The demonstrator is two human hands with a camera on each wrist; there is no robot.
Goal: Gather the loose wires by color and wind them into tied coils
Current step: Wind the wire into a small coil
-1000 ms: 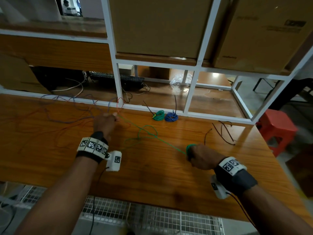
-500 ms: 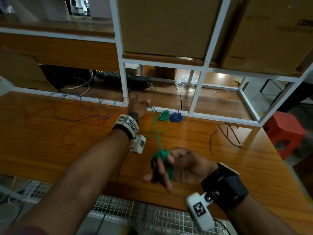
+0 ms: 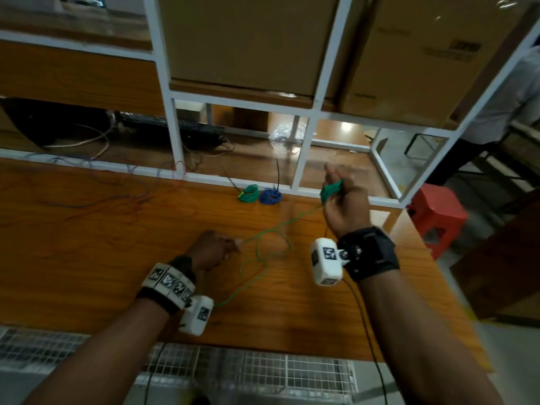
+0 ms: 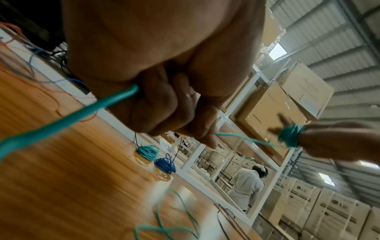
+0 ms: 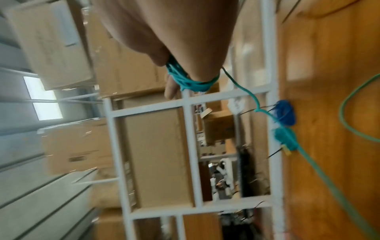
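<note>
Right hand [image 3: 342, 200] raised over the table [image 3: 87, 244], fingers straight as a spool for the green wire [image 3: 277, 228] wound round them; left hand [image 3: 211, 251] low, fist clenched on the strand, keeping tension. Slack looped on the wood; finished green coil [image 3: 248, 193] and blue coil [image 3: 270, 196] parked by the rack [image 3: 304, 159].

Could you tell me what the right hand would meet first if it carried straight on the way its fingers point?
Probably the white metal shelf frame behind the wooden table. The right hand, wrapped in green wire, points up and away; depth is unclear.
</note>
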